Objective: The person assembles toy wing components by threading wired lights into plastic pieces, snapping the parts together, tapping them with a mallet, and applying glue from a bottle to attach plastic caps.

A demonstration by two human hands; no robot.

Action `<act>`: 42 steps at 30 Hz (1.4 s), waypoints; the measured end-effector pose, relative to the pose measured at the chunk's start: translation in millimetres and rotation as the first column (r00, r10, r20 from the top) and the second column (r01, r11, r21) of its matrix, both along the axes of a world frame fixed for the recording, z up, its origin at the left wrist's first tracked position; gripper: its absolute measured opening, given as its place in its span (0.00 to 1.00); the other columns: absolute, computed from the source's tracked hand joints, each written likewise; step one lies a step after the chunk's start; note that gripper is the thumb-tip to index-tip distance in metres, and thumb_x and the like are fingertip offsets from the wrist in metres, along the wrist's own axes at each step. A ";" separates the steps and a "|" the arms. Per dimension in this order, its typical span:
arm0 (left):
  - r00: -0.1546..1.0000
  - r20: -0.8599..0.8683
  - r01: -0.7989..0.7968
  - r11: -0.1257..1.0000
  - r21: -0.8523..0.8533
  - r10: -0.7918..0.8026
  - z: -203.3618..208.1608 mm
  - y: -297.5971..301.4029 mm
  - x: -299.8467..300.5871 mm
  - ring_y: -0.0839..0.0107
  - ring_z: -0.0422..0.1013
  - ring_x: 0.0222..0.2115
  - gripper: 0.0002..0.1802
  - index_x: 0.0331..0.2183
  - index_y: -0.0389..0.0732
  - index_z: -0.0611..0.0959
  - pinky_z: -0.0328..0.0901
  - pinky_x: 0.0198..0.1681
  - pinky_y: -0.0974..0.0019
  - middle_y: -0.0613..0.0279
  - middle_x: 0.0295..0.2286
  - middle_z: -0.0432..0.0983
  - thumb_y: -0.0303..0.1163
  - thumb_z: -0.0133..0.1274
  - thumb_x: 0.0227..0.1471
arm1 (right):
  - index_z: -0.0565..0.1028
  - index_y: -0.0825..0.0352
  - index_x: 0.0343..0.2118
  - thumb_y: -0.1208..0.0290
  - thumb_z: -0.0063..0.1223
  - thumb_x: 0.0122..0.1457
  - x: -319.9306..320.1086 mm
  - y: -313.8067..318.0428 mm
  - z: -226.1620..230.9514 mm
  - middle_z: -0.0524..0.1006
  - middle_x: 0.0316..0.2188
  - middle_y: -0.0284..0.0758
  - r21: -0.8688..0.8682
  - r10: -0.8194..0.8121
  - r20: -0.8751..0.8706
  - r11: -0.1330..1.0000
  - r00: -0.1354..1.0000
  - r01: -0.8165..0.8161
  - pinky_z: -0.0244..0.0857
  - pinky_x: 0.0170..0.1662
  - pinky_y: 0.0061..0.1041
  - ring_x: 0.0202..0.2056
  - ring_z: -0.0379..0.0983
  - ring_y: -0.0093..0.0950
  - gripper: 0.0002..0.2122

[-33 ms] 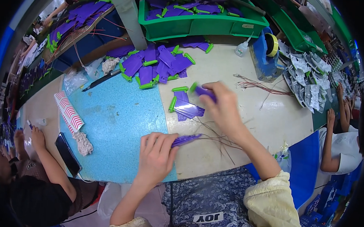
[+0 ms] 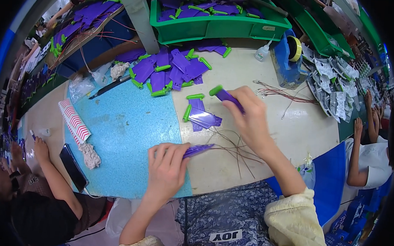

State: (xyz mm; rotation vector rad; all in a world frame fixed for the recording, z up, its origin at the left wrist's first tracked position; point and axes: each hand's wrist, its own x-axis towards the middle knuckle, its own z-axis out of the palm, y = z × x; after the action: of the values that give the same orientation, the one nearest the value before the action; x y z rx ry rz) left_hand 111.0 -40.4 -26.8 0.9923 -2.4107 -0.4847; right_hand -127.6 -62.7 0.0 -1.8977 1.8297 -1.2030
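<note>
My right hand [image 2: 249, 118] is closed on a flat purple plastic piece with a bright green end [image 2: 217, 90], raised above the table. Closer to me, my left hand [image 2: 165, 165] grips a purple plastic part [image 2: 198, 150], whose far side is hidden by the fingers. Thin brown wires [image 2: 231, 147] trail right from that part across the tabletop. Two or so purple pieces with green ends [image 2: 202, 117] lie crossed between my hands and the pile. Beyond them is a heap of similar purple pieces [image 2: 172, 69].
A green bin [image 2: 218, 29] of purple pieces stands at the back. To the right are a small glue bottle [image 2: 261, 53], a tape roll [image 2: 293, 49] in a blue holder, red wires [image 2: 286, 94] and grey housings [image 2: 330, 85]. A phone [image 2: 73, 167] lies left; people sit on both sides.
My right hand has shifted slightly right and toward me with its purple piece, which now shows sharply. My left hand has moved a little left.
</note>
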 end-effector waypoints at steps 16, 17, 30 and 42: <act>0.998 -0.020 -0.063 0.998 0.005 0.063 -8.2 -2.0 4.1 0.58 0.67 0.39 0.24 0.46 0.34 0.75 0.61 0.42 0.58 0.56 0.38 0.73 0.28 0.59 0.44 | 0.79 0.68 0.29 0.76 0.63 0.46 0.6 5.2 20.1 0.70 0.25 0.36 -0.014 0.246 0.030 0.969 0.969 -0.246 0.65 0.35 0.30 0.32 0.69 0.34 0.07; 0.997 -0.019 -0.072 0.997 0.009 0.072 -7.0 0.3 3.7 0.58 0.67 0.39 0.24 0.46 0.34 0.75 0.61 0.42 0.58 0.56 0.38 0.73 0.28 0.59 0.44 | 0.79 0.68 0.29 0.75 0.64 0.46 -3.4 16.9 25.1 0.70 0.25 0.35 0.087 0.378 0.048 0.920 0.924 -0.381 0.66 0.34 0.30 0.31 0.70 0.33 0.06; 0.984 -0.100 -0.153 0.988 -0.034 0.149 -12.5 -0.8 -17.2 0.62 0.65 0.33 0.18 0.39 0.36 0.76 0.54 0.40 0.59 0.59 0.33 0.72 0.29 0.60 0.43 | 0.72 0.72 0.31 0.73 0.61 0.50 36.2 -52.2 -50.4 0.73 0.34 0.45 0.104 0.189 -0.071 0.978 0.980 -0.181 0.66 0.39 0.37 0.36 0.72 0.42 0.10; 0.986 -0.059 -0.158 0.987 -0.028 0.156 -4.3 0.4 -7.7 0.62 0.65 0.32 0.17 0.39 0.37 0.76 0.52 0.41 0.59 0.60 0.31 0.70 0.32 0.58 0.45 | 0.72 0.66 0.51 0.72 0.52 0.57 -5.6 69.1 19.3 0.67 0.33 0.39 0.320 0.553 -0.155 0.812 0.818 -0.488 0.64 0.40 0.33 0.36 0.67 0.36 0.18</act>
State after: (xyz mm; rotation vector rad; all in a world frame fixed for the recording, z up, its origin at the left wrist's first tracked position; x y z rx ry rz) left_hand 103.4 -40.0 -31.1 1.1288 -2.2611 -0.4106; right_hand -133.2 6.4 19.3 -2.2452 1.3208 -0.5265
